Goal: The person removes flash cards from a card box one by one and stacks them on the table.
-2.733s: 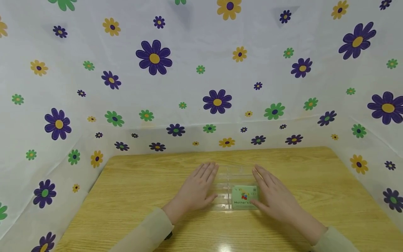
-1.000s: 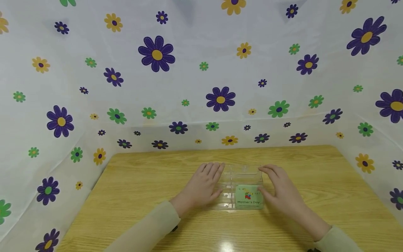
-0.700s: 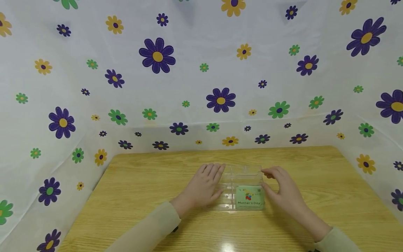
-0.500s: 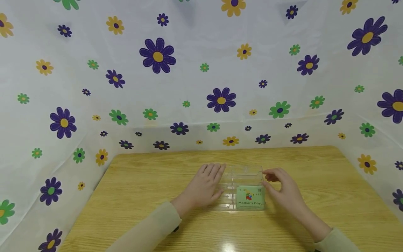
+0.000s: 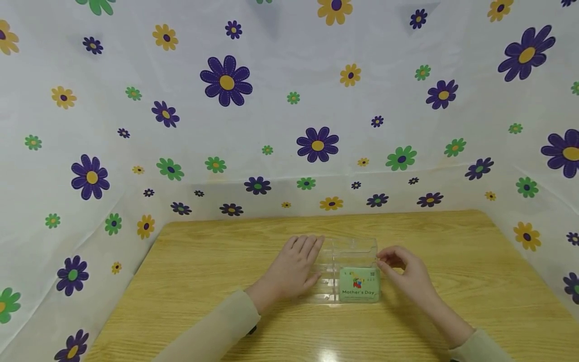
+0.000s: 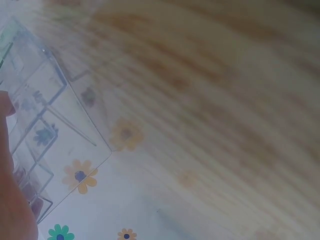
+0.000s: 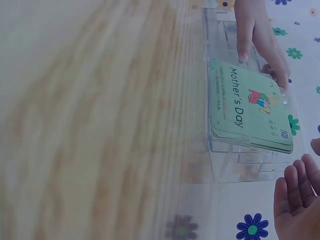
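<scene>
A clear plastic box with several compartments lies on the wooden table. Green cards printed "Mother's Day" sit in its near right compartment; in the right wrist view the cards look like a small stack. My left hand rests over the box's left side with fingers extended, hiding part of it. The left wrist view catches only the edge of that hand beside the box's dividers. Just off the box's right edge is my right hand; its fingers are loosely bent and hold nothing.
The wooden table extends around the box on all sides. A white cloth with purple, yellow and green flowers rises behind the table and along both sides.
My right hand has moved from over the cards' right side to just beyond the box's right edge, then slightly nearer to me. The left hand stays on the box.
</scene>
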Motion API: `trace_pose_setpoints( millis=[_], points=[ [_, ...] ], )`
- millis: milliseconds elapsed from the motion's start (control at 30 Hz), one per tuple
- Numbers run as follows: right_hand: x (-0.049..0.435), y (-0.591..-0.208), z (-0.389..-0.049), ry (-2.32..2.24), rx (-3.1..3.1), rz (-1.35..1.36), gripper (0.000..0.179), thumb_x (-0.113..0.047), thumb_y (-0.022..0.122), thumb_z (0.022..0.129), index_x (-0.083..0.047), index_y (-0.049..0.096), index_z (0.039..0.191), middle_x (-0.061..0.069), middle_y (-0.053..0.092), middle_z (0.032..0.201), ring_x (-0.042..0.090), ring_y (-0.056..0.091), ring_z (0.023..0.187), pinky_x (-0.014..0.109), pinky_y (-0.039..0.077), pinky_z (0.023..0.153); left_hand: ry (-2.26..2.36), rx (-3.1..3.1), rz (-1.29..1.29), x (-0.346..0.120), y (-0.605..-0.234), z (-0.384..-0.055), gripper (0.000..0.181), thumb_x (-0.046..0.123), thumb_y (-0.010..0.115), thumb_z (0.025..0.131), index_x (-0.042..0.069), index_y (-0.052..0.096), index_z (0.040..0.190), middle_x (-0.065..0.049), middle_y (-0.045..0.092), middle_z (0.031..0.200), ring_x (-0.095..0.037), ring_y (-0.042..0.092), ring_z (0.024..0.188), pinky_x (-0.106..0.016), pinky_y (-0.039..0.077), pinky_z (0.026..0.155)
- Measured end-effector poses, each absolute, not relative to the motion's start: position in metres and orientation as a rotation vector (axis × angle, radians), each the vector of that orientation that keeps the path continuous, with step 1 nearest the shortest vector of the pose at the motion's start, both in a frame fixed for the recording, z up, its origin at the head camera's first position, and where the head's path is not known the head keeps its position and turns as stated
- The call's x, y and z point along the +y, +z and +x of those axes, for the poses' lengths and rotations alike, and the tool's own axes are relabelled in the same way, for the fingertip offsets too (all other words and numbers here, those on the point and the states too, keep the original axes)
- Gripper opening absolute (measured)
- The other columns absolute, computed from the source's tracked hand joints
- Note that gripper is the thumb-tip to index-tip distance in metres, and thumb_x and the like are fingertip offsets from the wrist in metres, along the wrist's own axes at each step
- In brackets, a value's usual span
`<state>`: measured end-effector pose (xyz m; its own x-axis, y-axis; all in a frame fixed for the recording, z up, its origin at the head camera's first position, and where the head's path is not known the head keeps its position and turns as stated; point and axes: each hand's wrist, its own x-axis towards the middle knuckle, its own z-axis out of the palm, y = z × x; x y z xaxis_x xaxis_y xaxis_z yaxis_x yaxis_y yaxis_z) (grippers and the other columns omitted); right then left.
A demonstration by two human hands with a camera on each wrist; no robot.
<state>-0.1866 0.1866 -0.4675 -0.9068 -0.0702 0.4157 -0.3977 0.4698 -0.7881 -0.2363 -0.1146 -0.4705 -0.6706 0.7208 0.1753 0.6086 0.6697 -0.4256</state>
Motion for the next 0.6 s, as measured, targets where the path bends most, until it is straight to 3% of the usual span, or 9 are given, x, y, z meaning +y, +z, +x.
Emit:
trace_pose_setpoints(
  millis=[600],
  points=[
    [0.1865, -0.4718, -0.1885, 1.566, -2.453, 0.278, 0.007, -0.002, 0.073, 0.097, 0.003, 0.073, 0.102, 0.011, 0.073, 0.098, -0.005, 0.061, 0.085, 0.015, 0.055, 0.079, 0.482, -2.564, -1.051, -0.1148, -0.4688, -0.235, 0.085, 0.06, 0.045, 0.106, 0.005, 0.025, 0.167, -0.009, 0.047, 0.157, -0.024, 0.047, 0.14, -0.043, 0.04, 0.119]
  ],
)
